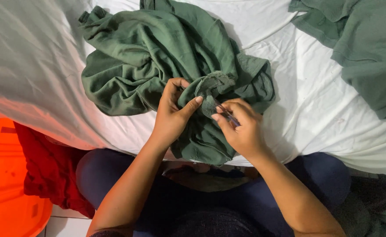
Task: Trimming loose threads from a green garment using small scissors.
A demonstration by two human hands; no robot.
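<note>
Head view: left hand (172, 115) pinches green garment (158, 57) taut while right hand (241, 127) grips what may be small snips (226, 115).

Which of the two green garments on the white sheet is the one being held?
The crumpled green garment in the middle; both the left hand and right hand pinch it. The other green garment lies untouched at the top right.

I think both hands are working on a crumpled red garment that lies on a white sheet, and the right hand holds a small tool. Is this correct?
Not quite: the head view shows the garment is green, not red. The rest holds: the left hand pinches its fabric, the right hand holds a small thin tool, and it lies on the white sheet.
</note>
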